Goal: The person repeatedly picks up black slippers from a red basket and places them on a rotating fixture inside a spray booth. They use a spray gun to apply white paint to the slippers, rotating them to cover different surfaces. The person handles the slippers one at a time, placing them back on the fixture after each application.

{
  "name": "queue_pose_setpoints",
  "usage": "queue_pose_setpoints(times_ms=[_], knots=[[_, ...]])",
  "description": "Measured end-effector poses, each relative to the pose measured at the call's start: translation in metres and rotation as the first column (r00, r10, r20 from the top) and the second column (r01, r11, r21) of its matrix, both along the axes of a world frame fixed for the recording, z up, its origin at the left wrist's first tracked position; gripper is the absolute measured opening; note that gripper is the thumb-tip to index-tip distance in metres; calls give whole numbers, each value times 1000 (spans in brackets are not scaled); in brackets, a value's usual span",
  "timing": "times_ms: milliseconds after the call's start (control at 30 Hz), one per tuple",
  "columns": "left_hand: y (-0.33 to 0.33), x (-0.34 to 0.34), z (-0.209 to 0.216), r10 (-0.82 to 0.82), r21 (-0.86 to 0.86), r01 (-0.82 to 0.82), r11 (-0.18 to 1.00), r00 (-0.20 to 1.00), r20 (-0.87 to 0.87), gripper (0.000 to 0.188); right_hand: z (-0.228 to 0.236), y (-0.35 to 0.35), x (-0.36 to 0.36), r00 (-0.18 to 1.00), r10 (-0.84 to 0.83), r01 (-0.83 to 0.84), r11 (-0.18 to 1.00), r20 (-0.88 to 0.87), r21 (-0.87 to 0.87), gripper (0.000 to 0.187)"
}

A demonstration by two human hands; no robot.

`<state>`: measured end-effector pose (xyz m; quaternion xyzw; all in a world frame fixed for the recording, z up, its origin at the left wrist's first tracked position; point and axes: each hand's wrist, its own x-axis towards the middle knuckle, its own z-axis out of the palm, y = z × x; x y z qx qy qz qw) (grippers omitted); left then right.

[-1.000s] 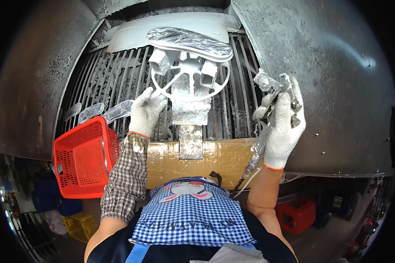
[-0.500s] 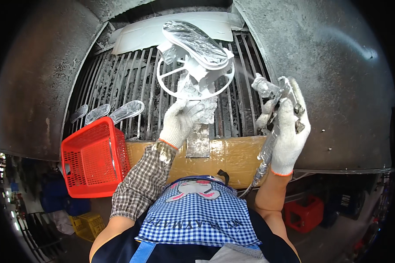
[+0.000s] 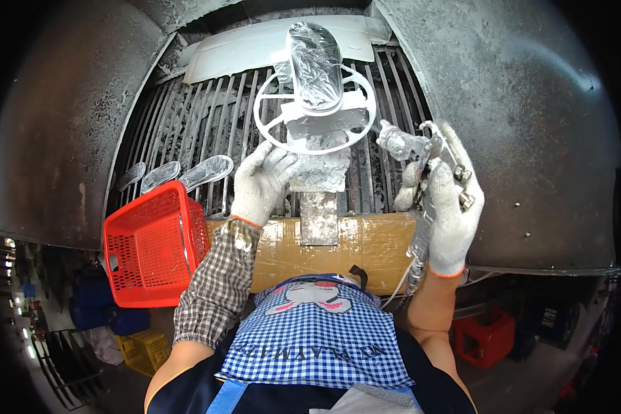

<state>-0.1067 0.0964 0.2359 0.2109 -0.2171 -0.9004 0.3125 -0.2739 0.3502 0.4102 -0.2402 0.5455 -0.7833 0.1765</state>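
In my gloved right hand (image 3: 457, 214) is a coated spray gun (image 3: 415, 146), its nozzle facing left toward a white spoked wheel (image 3: 262, 127). A shoe sole (image 3: 315, 69) with a shiny, crinkled film-like top and a white edge sits on a support above the wheel, toe end away from me. My gloved left hand (image 3: 263, 181) is beside the wheel's near-left rim, fingers stretched out and holding nothing. Whether its fingertips touch the rim, I cannot tell. Under the wheel a crusted stand (image 3: 319, 172) rises from a metal bar (image 3: 319, 219).
Three similar soles (image 3: 207, 172) lie on the slatted grate (image 3: 200, 124) at left. A red plastic basket (image 3: 152, 252) stands near my left forearm. A taped brown ledge (image 3: 372, 248) runs before me. Dusty metal walls (image 3: 504, 152) flank the grate, with a white sheet (image 3: 255, 48) behind.
The wheel and sole have turned, so the sole now points nearly straight away. My left hand has shifted left from the stand. The mist seen earlier at the gun's nozzle no longer shows.
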Motion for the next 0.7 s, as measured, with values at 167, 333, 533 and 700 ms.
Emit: queue_pose_setpoints(times_ms=[167, 333, 533, 700], knots=[[-10, 4, 9, -20, -58, 19, 998, 1000, -12, 61, -3, -2, 3, 991, 115, -111, 992, 73, -56, 57], [-25, 3, 18, -33, -63, 29, 998, 998, -56, 45, -9, -7, 5, 976, 217, -217, 976, -2, 8, 58], [-41, 4, 22, 16, 23, -15, 1000, 998, -56, 24, -20, -28, -1, 990, 138, -137, 990, -22, 28, 55], [-50, 4, 21, 36, 2, -36, 999, 998, -59, 25, -17, -34, -4, 992, 121, -119, 991, 44, -63, 55]])
